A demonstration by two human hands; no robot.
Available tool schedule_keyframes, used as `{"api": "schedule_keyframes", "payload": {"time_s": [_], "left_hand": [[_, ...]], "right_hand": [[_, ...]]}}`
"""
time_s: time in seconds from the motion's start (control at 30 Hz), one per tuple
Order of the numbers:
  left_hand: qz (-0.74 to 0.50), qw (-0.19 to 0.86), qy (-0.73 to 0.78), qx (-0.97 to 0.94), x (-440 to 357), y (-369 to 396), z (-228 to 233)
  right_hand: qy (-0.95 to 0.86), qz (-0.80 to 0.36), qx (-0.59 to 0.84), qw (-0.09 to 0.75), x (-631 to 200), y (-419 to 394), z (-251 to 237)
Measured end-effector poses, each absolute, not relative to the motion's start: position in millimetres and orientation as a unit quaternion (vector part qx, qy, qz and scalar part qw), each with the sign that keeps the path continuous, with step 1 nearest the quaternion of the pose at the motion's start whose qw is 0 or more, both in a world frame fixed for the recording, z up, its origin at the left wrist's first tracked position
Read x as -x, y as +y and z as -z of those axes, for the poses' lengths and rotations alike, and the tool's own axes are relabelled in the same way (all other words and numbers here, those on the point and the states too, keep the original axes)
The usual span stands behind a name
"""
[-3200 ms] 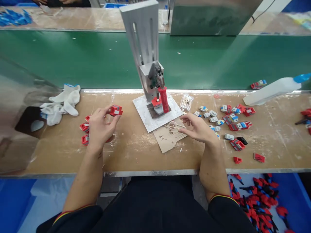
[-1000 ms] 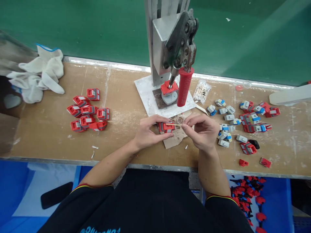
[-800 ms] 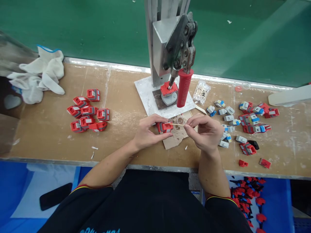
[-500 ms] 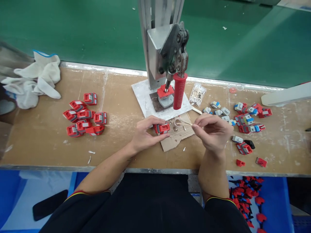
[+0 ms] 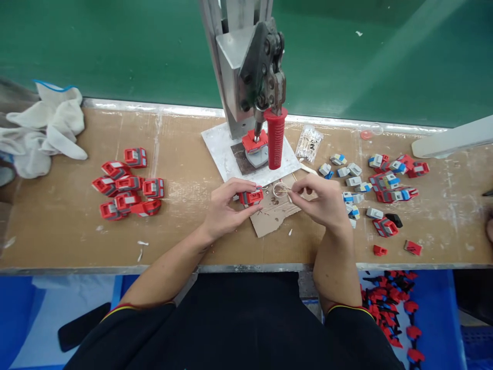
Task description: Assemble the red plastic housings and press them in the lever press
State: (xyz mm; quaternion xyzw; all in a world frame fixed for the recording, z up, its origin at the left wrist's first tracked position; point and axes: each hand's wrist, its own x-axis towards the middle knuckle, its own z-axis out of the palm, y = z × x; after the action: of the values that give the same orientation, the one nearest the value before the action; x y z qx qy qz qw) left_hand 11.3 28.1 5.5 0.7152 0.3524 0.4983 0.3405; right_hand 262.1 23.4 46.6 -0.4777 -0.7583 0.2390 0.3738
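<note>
I see the left hand (image 5: pixel 225 208) pinching a red part (image 5: pixel 250 197) mid-bench, just in front of the press (image 5: pixel 254 103). The right hand (image 5: pixel 321 200) is closed on a thin stick (image 5: pixel 284 190) (tip at the small clear ring (image 5: pixel 280 189)), over the cardboard scrap (image 5: pixel 269 218). No readable labels anywhere.
</note>
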Motion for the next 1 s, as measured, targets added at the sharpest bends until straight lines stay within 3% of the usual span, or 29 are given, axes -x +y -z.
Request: {"api": "schedule_keyframes", "payload": {"time_s": [0.13, 0.23, 1.0], "left_hand": [[-0.496, 0.338, 0.357, -0.716, -12, 28, -7], [-0.496, 0.337, 0.357, -0.716, -12, 27, -7], [-0.507, 0.331, 0.355, -0.712, -14, 25, -6]], "right_hand": [[-0.669, -0.301, 0.413, 0.540, -256, 16, -55], [-0.635, -0.351, 0.368, 0.581, -242, 14, -54], [-0.659, -0.373, 0.389, 0.524, -229, 15, -46]]}}
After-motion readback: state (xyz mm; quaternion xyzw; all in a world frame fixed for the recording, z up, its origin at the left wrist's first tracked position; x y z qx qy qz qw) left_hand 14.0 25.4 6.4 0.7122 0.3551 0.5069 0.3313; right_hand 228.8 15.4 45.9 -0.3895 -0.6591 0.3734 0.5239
